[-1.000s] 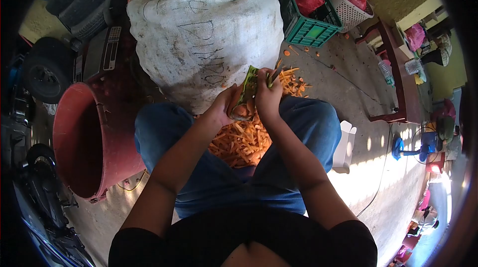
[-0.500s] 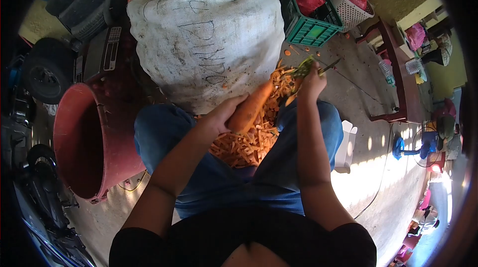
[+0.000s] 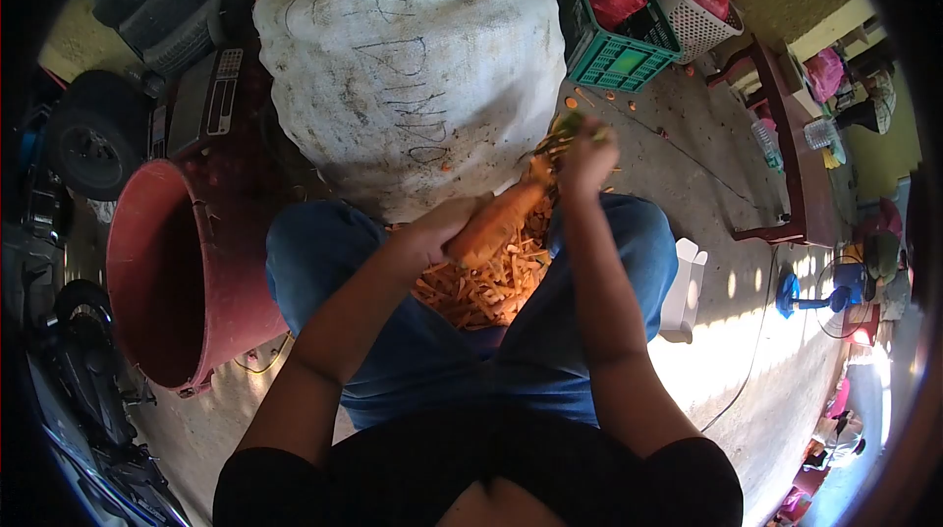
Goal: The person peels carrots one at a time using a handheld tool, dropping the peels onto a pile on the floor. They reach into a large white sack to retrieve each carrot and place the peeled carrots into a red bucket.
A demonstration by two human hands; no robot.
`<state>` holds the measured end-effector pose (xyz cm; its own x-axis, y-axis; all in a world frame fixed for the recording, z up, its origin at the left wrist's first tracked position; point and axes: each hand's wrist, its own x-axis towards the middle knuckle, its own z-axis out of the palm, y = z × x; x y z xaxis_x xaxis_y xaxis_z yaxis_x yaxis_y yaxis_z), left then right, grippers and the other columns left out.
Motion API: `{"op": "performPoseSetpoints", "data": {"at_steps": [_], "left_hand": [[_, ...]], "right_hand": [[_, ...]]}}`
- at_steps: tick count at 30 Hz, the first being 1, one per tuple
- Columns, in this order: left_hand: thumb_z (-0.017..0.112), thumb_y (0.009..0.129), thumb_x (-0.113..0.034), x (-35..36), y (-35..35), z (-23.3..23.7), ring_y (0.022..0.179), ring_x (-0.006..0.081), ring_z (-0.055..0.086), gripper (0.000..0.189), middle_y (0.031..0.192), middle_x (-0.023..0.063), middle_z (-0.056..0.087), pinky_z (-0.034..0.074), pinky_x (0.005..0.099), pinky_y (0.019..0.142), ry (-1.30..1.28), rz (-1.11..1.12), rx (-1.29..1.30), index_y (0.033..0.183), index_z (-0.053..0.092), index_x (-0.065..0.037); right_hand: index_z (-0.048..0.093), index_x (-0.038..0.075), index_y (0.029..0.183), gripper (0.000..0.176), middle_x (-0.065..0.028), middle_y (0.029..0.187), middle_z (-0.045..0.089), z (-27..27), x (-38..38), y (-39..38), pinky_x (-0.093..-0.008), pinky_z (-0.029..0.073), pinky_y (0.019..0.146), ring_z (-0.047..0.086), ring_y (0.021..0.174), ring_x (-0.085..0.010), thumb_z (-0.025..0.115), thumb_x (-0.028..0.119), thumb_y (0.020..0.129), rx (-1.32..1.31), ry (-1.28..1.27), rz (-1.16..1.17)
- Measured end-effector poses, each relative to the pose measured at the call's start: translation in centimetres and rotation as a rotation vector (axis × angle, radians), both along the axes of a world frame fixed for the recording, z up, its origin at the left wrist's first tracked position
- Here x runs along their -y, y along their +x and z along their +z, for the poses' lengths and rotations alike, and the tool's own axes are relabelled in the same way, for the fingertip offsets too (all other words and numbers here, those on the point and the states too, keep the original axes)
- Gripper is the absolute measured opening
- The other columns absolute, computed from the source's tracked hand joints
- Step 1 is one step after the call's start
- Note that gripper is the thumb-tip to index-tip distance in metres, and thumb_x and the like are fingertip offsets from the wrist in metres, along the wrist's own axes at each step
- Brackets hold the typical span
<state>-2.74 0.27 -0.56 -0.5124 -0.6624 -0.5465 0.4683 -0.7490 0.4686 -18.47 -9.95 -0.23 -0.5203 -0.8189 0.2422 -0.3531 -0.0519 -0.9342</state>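
Observation:
My left hand (image 3: 440,229) grips the thick end of an orange carrot (image 3: 499,218), which points up and to the right over my lap. At the carrot's far tip my right hand (image 3: 586,160) is closed around a green-handled peeler (image 3: 570,124), blurred in motion. A heap of orange carrot peelings (image 3: 481,281) lies between my knees and spreads on the floor past them.
A big white sack (image 3: 403,55) stands just ahead of my knees. A red tub (image 3: 167,281) sits to my left. A green crate (image 3: 609,55) and a white basket (image 3: 693,16) hold red bags at the upper right. A white box (image 3: 681,291) lies by my right leg.
My right hand swung the peeler out to the right away from the carrot, then came back in to the carrot's tip. The left hand kept its hold and turned the carrot slightly.

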Motion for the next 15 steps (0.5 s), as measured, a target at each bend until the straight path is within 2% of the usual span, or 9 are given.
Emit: {"op": "performPoseSetpoints", "data": {"at_steps": [1, 3, 5, 6, 7, 9, 11, 13, 15], "left_hand": [[0.033, 0.086, -0.032, -0.7, -0.1, 0.5, 0.062, 0.0207, 0.056, 0.038, 0.079, 0.0128, 0.055, 0.048, 0.0338, 0.058, -0.031, -0.109, 0.035, 0.100, 0.043, 0.002], [0.030, 0.086, -0.033, -0.7, -0.1, 1.5, 0.061, 0.0222, 0.056, 0.041, 0.078, 0.0150, 0.054, 0.048, 0.0329, 0.057, -0.006, -0.117, -0.030, 0.104, 0.040, 0.003], [0.028, 0.087, -0.035, 0.1, 0.2, 2.5, 0.063, 0.0223, 0.056, 0.043, 0.079, 0.0149, 0.053, 0.048, 0.0325, 0.055, -0.034, -0.049, -0.057, 0.104, 0.040, 0.002], [0.028, 0.086, -0.034, 0.7, 0.0, 0.8, 0.068, 0.0213, 0.056, 0.041, 0.081, 0.0141, 0.053, 0.048, 0.0328, 0.055, -0.007, 0.104, -0.089, 0.104, 0.040, 0.001], [0.028, 0.086, -0.034, 1.0, -0.1, 0.4, 0.068, 0.0213, 0.056, 0.041, 0.081, 0.0141, 0.053, 0.048, 0.0328, 0.055, -0.007, 0.111, -0.096, 0.104, 0.040, 0.001], [0.030, 0.086, -0.033, 1.4, 0.0, -0.1, 0.071, 0.0204, 0.056, 0.039, 0.082, 0.0122, 0.054, 0.048, 0.0338, 0.056, 0.088, 0.282, 0.053, 0.103, 0.042, -0.001], [0.031, 0.086, -0.031, 1.8, 0.0, -1.2, 0.072, 0.0206, 0.056, 0.035, 0.084, 0.0102, 0.055, 0.048, 0.0351, 0.060, 0.052, 0.293, 0.111, 0.100, 0.045, -0.002], [0.031, 0.086, -0.028, 1.9, 0.0, -1.7, 0.073, 0.0203, 0.056, 0.032, 0.085, 0.0092, 0.055, 0.048, 0.0336, 0.060, 0.068, 0.253, -0.137, 0.097, 0.048, -0.003], [0.032, 0.085, -0.027, 1.2, -0.6, -0.5, 0.071, 0.0197, 0.056, 0.031, 0.085, 0.0096, 0.056, 0.048, 0.0303, 0.059, 0.103, 0.348, -0.181, 0.095, 0.049, -0.003]], "right_hand": [[0.052, -0.001, 0.070, 0.020, -0.0166, 0.061, 0.054, 0.2, 1.1, -1.8, -0.0350, 0.039, 0.050, 0.051, 0.052, -0.0279, 0.050, 0.017, 0.078, -0.184, -0.019, -0.161], [0.051, -0.002, 0.068, 0.022, -0.0128, 0.058, 0.054, -1.0, 2.6, -4.0, -0.0339, 0.037, 0.048, 0.048, 0.048, -0.0223, 0.051, 0.018, 0.078, -0.171, 0.038, -0.203], [0.050, -0.002, 0.068, 0.024, -0.0084, 0.054, 0.052, 0.0, 2.2, -4.2, -0.0316, 0.036, 0.046, 0.044, 0.047, -0.0167, 0.052, 0.019, 0.079, 0.298, -0.091, -0.096], [0.050, -0.002, 0.069, 0.024, -0.0054, 0.054, 0.049, 0.0, 1.7, -3.6, -0.0285, 0.035, 0.046, 0.043, 0.048, -0.0128, 0.051, 0.020, 0.079, 0.305, -0.112, -0.041], [0.051, -0.002, 0.071, 0.024, -0.0049, 0.056, 0.048, 0.1, 1.0, -2.5, -0.0266, 0.035, 0.046, 0.043, 0.049, -0.0117, 0.051, 0.020, 0.080, 0.305, -0.075, 0.025], [0.052, -0.002, 0.075, 0.023, -0.0043, 0.058, 0.048, 1.3, -1.6, 0.3, -0.0258, 0.035, 0.047, 0.042, 0.051, -0.0110, 0.050, 0.020, 0.080, 0.289, 0.007, 0.161], [0.052, -0.002, 0.079, 0.024, -0.0054, 0.060, 0.050, 1.6, -3.8, 2.9, -0.0262, 0.037, 0.050, 0.044, 0.052, -0.0124, 0.050, 0.022, 0.080, 0.336, 0.043, 0.264], [0.052, -0.002, 0.081, 0.023, -0.0086, 0.062, 0.052, 1.6, -5.2, 4.3, -0.0271, 0.038, 0.052, 0.047, 0.055, -0.0135, 0.050, 0.021, 0.080, 0.153, 0.030, 0.449], [0.053, -0.001, 0.081, 0.020, -0.0141, 0.064, 0.054, 1.7, -5.6, 4.9, -0.0294, 0.040, 0.053, 0.052, 0.058, -0.0173, 0.050, 0.019, 0.080, 0.044, -0.025, 0.459]]}}
